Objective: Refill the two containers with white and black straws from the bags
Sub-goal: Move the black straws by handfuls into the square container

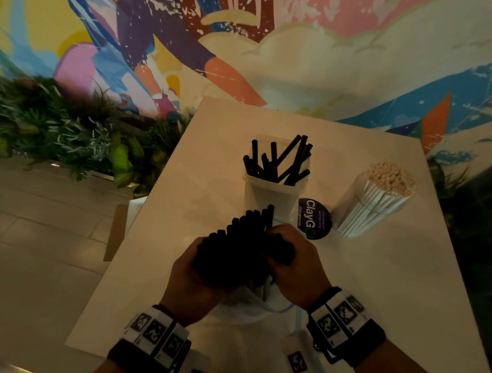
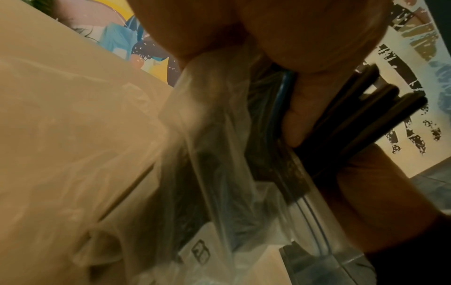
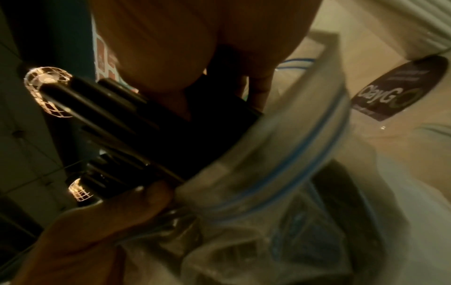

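Note:
A thick bundle of black straws (image 1: 243, 245) sticks up out of a clear zip bag (image 1: 256, 300) near the table's front. My left hand (image 1: 195, 272) grips the bundle from the left and my right hand (image 1: 297, 261) grips it from the right, fingers curled round it. In the left wrist view the black straws (image 2: 366, 119) rise from the bag (image 2: 212, 135); in the right wrist view the straws (image 3: 117, 119) leave the bag's blue-lined mouth (image 3: 292, 154). Behind stand a clear container (image 1: 271, 190) with a few black straws and a container of white straws (image 1: 378, 196), tilted right.
A purple ClayGo label (image 1: 312, 218) lies between the two containers. The pale table (image 1: 196, 166) ends at the left over a tiled floor, with plants (image 1: 57, 127) beyond. A painted wall runs close behind the table.

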Motion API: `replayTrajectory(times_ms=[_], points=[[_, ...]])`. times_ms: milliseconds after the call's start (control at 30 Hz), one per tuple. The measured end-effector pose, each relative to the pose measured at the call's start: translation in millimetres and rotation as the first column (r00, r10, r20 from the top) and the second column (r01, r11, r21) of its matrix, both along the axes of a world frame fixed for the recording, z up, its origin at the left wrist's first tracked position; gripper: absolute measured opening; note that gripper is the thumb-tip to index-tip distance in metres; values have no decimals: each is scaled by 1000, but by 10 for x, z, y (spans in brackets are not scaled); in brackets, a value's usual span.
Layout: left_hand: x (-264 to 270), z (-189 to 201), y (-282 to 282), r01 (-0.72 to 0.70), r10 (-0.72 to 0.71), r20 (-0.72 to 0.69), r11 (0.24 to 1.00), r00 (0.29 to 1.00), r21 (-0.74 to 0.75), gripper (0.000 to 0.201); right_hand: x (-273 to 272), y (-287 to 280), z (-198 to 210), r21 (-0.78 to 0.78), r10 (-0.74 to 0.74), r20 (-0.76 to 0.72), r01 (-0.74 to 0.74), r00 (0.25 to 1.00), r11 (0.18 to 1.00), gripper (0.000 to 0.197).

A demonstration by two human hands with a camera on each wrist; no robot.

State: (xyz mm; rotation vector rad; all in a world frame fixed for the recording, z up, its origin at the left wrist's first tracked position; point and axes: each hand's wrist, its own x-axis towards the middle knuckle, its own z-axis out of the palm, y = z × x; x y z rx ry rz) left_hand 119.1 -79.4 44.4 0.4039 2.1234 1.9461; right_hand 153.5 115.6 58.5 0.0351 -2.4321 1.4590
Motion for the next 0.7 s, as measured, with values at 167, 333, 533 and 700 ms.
replayTrajectory(times_ms=[167,333,533,700], points=[[-47,-3,-74,-130,108,-206,987,973,-95,50,-19,54,193,-73,-77,-19,76,997,994,23],[-59,-161,-144,-152,122,-189,976,974,-154,53,-5,110,174,-185,-84,4,83,996,979,33],[-35,-160,-153,-165,120,-201,961,972,-222,39,21,108,23,-85,-39,173,54,984,995,21],[-21,-176,-151,-181,141,-198,962,970,-203,47,15,100,74,-132,-73,45,79,996,988,30]])
